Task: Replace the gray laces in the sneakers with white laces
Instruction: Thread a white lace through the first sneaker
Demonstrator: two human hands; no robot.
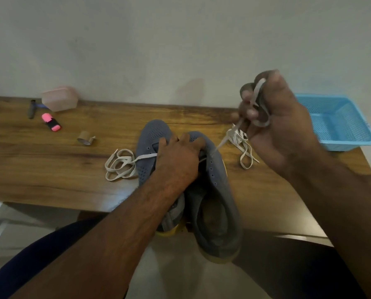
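blue basket (340,124) right, pink highlighter (51,122) left

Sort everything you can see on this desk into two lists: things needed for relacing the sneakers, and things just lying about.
Part of the job:
grey perforated sneakers
flat white lace
left hand
right hand

Just lying about:
blue plastic mesh basket
pink highlighter pen
translucent pink plastic box
small brown tape roll
dark grey pen
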